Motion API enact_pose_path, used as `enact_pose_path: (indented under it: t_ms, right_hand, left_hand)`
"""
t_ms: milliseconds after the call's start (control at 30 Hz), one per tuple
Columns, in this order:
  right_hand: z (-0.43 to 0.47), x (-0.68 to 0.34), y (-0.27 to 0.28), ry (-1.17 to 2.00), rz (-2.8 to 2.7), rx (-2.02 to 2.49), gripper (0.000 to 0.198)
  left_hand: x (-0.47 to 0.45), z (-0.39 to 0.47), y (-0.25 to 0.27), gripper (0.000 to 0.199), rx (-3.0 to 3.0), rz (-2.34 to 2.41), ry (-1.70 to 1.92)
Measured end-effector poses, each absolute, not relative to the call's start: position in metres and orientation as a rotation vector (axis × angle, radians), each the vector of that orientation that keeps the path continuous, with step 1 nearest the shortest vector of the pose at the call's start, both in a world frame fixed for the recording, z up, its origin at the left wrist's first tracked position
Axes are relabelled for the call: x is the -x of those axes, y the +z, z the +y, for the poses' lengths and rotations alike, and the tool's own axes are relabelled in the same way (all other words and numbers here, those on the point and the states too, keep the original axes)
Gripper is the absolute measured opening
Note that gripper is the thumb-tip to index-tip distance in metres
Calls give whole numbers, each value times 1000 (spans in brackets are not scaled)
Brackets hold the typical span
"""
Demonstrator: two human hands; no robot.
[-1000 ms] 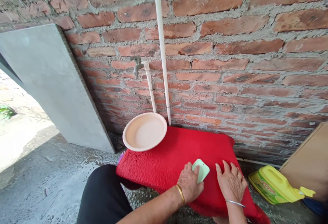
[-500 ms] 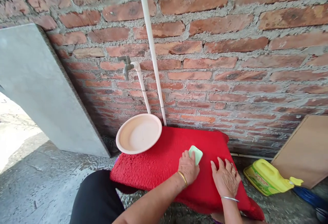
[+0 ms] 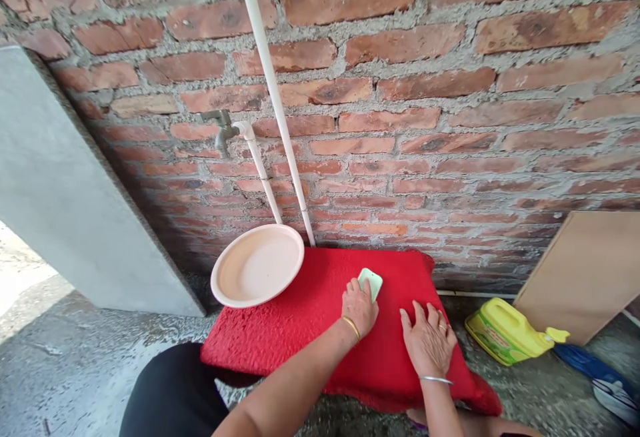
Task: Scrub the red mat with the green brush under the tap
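Observation:
My left hand (image 3: 360, 309), with a gold bracelet on the wrist, grips a pale green block (image 3: 371, 282) that looks like a scrub brush. It is pressed down on a red cloth (image 3: 320, 330), and its underside is hidden. To the right, my right hand (image 3: 430, 340) lies palm down on the same cloth, fingers spread, wearing a ring and a silver bangle. The cloth covers a low surface whose top is hidden. A pale peach basin (image 3: 257, 265) rests at the cloth's back left corner, apart from both hands.
Behind stands a brick wall (image 3: 390, 120) with a tap (image 3: 223, 131) above the basin and a white pipe (image 3: 270, 83). A grey slab (image 3: 100, 190) leans at left. At right are a yellow jug (image 3: 510, 331), a tan board (image 3: 580, 277) and a blue slipper (image 3: 595, 367).
The view has shifted a little, moving most things leftward. My left hand has pushed the scrub brush slightly toward the wall along the cloth. My right hand stays about where it was on the cloth.

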State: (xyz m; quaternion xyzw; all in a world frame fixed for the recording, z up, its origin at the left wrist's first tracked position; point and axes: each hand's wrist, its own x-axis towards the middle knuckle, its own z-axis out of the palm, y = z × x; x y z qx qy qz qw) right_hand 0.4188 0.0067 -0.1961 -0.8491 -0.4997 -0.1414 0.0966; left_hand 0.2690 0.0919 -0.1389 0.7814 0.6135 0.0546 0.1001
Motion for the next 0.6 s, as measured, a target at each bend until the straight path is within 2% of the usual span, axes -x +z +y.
enact_pose_path:
  t_ms: [167,400,600]
  right_hand:
    - [5,-419,-197,-380,-1494,2521,47]
    - [6,-415,-191,-352,-1466,2519,49]
    - [5,-418,-190,-325,-1481,2544,47]
  left_hand:
    - [-286,71,-139,64,-2318,1419,28]
    - [-271,132,-108,57,-2126,1813,113]
    - [-291,89,-126,69,-2280,1551,20]
